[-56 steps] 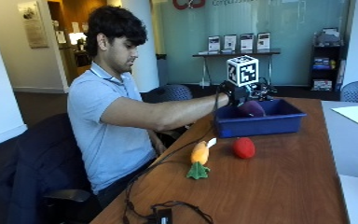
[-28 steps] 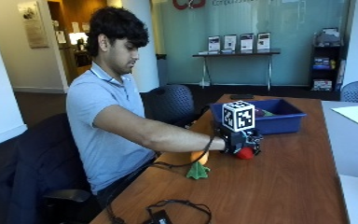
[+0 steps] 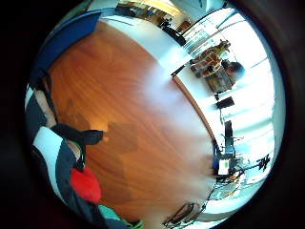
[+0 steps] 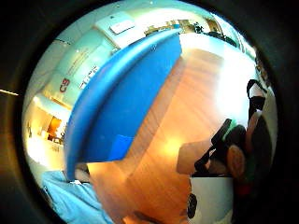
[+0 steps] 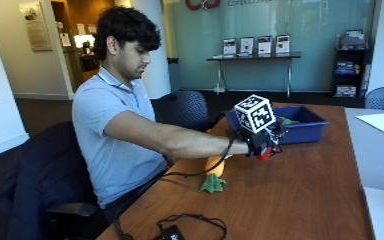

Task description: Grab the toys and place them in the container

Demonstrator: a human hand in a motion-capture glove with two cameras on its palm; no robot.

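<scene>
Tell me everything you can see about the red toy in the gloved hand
The red toy is small, rounded and plain red; its material is hard to tell. The gloved right hand grips it, so in the outside view only a red bit shows below the fingers. It is held above the wooden table, short of the blue container, apart from the carrot toy lying on the table.

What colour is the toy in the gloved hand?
Red. The toy held by the right hand shows best in the little finger side palm view.
</scene>
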